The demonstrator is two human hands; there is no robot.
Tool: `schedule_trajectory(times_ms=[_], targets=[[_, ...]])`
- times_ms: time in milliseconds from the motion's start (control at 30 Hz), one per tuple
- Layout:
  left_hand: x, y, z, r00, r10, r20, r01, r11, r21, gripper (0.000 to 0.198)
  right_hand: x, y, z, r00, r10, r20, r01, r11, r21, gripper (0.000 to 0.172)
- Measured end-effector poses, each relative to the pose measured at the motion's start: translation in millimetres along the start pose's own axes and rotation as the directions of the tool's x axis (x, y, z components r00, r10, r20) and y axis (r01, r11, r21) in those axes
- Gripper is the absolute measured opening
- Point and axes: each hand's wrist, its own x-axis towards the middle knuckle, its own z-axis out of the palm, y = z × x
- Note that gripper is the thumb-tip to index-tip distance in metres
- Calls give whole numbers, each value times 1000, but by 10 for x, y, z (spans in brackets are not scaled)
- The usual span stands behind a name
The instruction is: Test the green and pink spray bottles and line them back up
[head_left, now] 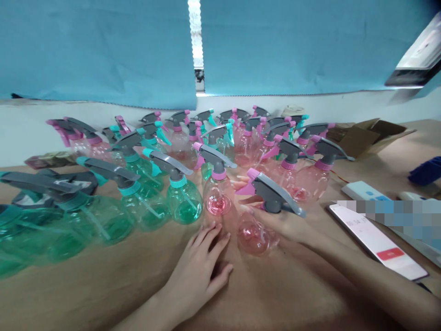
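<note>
My left hand [203, 269] lies open on the table, fingers spread, its fingertips just before the base of a pink spray bottle [218, 202]. My right hand [268, 218] is at the neck of another pink spray bottle [253, 234] with a grey and pink trigger head [272, 195]. Its fingers reach left behind the trigger, and the hand hides the bottle's collar. Left of the upright pink bottle stands a green spray bottle [184, 204], with a little green liquid inside.
Several green bottles [103, 220] fill the left side; more pink ones [313, 179] stand behind. A lit phone [372, 239] lies at the right, near a white box [365, 191]. An open cardboard box [365, 138] is at the back right, below blue curtains [292, 46].
</note>
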Motion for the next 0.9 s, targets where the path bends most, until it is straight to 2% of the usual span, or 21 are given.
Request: schedule_trajectory(times_ms=[667, 900], targets=[[-4, 4, -12, 1000, -9, -5, 9, 1000, -14, 46, 14, -27, 4, 999, -8, 42, 9, 1000, -23, 47], [10, 5, -10, 1000, -4, -5, 4, 1000, -21, 47, 5, -27, 13, 1000, -19, 19, 19, 1000, -13, 43]])
